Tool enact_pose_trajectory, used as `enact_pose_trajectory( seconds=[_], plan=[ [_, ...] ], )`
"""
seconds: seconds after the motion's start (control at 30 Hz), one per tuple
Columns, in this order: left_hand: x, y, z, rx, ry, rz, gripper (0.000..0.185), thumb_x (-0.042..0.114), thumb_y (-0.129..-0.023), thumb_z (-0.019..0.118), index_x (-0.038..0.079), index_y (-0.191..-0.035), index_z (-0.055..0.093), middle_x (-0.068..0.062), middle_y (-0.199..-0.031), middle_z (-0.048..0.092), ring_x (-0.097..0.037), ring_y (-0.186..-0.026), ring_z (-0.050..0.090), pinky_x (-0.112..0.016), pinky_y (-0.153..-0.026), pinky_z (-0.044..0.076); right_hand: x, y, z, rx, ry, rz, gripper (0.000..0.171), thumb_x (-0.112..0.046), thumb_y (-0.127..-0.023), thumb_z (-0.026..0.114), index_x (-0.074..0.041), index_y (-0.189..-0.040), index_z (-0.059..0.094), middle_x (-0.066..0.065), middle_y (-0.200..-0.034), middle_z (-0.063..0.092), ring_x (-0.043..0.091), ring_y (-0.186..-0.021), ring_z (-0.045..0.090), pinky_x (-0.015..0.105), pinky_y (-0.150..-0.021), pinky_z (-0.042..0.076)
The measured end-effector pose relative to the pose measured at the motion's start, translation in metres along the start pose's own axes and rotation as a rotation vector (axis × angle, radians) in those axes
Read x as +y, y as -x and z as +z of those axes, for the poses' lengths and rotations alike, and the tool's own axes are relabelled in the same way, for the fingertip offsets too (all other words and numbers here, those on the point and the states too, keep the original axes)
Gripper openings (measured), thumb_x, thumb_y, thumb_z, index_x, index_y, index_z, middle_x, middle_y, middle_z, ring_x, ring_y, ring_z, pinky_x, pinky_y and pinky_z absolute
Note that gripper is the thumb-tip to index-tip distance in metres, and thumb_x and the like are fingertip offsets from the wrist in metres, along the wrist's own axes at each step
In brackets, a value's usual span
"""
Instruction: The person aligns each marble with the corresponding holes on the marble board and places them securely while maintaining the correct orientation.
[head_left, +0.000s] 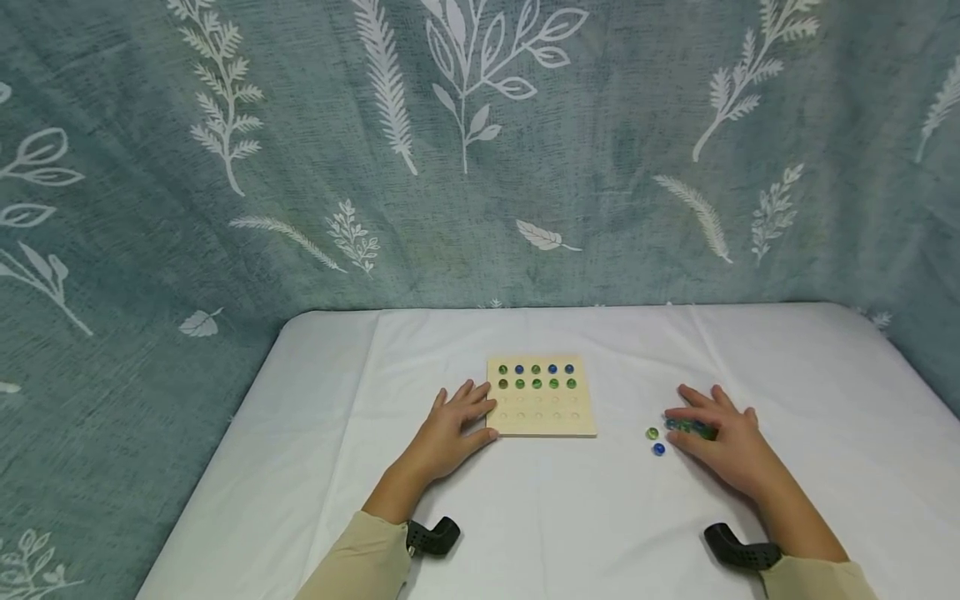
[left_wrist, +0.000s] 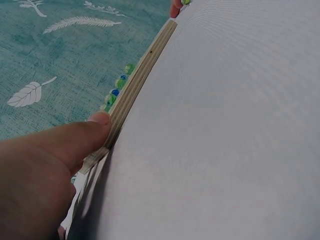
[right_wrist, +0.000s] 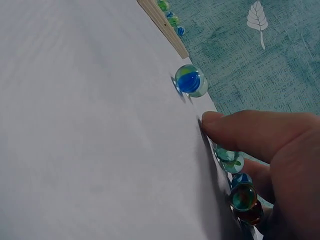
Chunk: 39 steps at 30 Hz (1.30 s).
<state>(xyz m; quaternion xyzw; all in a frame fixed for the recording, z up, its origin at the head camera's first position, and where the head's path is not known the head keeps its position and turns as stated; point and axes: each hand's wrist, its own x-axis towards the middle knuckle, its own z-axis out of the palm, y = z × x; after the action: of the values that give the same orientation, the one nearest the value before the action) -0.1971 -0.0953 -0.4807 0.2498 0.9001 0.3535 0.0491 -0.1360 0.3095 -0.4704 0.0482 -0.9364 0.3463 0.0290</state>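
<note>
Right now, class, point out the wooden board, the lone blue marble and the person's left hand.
wooden board (head_left: 551, 421), head view, its bare lower part.
blue marble (head_left: 658, 449), head view, its middle.
left hand (head_left: 450, 429), head view, the back of the hand.

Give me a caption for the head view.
Left hand steadies a wooden board; right hand rests over loose marbles.

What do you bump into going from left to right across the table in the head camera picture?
Left hand → wooden board → green marble → blue marble → right hand.
</note>
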Motion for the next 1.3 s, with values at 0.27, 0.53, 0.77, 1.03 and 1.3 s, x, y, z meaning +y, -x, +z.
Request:
enact_pose_trajectory(
  seconds=[0.27, 0.53, 0.77, 1.03, 1.3],
  plan=[
    [-0.001, -0.001, 0.001, -0.002, -0.021, 0.002, 0.054, 0.038, -0.092, 0.068, 0.015, -0.139, 0.058, 0.006, -0.156, 0.038, -0.019, -0.150, 0.024, -0.047, -0.127, 0.002, 0.001, 0.001, 0.001, 0.022, 0.011, -0.018, 0.034, -0.030, -0.092, 0.070, -0.006, -0.115, 0.072, 0.027, -0.150, 0.039, 0.057, -0.144, 0.009, 0.080, -0.106, -0.016],
    [-0.002, -0.001, 0.002, 0.007, -0.017, 0.004, 0.054, 0.038, -0.092, 0.069, 0.014, -0.140, 0.058, 0.005, -0.156, 0.039, -0.016, -0.149, 0.027, -0.047, -0.127, 0.002, -0.001, 0.002, 0.003, 0.038, 0.015, -0.022, 0.032, -0.030, -0.092, 0.071, -0.007, -0.113, 0.073, 0.027, -0.150, 0.041, 0.057, -0.144, 0.011, 0.079, -0.107, -0.014],
    [0.000, 0.000, 0.001, 0.004, -0.037, 0.009, 0.057, 0.039, -0.092, 0.068, 0.013, -0.141, 0.055, 0.007, -0.155, 0.041, -0.013, -0.148, 0.028, -0.043, -0.128, 0.004, 0.000, 0.001, 0.003, 0.064, -0.013, -0.020, 0.034, -0.032, -0.092, 0.070, -0.005, -0.114, 0.073, 0.028, -0.148, 0.042, 0.059, -0.143, 0.013, 0.080, -0.107, -0.015],
    [-0.001, 0.001, 0.001, -0.010, -0.034, 0.000, 0.059, 0.039, -0.092, 0.068, 0.013, -0.143, 0.053, 0.008, -0.156, 0.038, -0.011, -0.147, 0.030, -0.038, -0.127, 0.015, -0.005, 0.001, 0.001, 0.070, -0.030, -0.020, 0.035, -0.031, -0.093, 0.069, -0.003, -0.115, 0.072, 0.028, -0.147, 0.043, 0.059, -0.142, 0.014, 0.080, -0.107, -0.013],
    [-0.003, 0.000, 0.002, -0.016, -0.036, -0.016, 0.061, 0.040, -0.093, 0.067, 0.014, -0.145, 0.051, 0.009, -0.157, 0.037, -0.011, -0.146, 0.031, -0.039, -0.126, 0.018, -0.035, -0.011, 0.002, 0.107, 0.007, -0.026, 0.039, -0.033, -0.094, 0.067, -0.002, -0.117, 0.071, 0.020, -0.147, 0.048, 0.047, -0.144, 0.026, 0.075, -0.109, 0.023]
  ],
)
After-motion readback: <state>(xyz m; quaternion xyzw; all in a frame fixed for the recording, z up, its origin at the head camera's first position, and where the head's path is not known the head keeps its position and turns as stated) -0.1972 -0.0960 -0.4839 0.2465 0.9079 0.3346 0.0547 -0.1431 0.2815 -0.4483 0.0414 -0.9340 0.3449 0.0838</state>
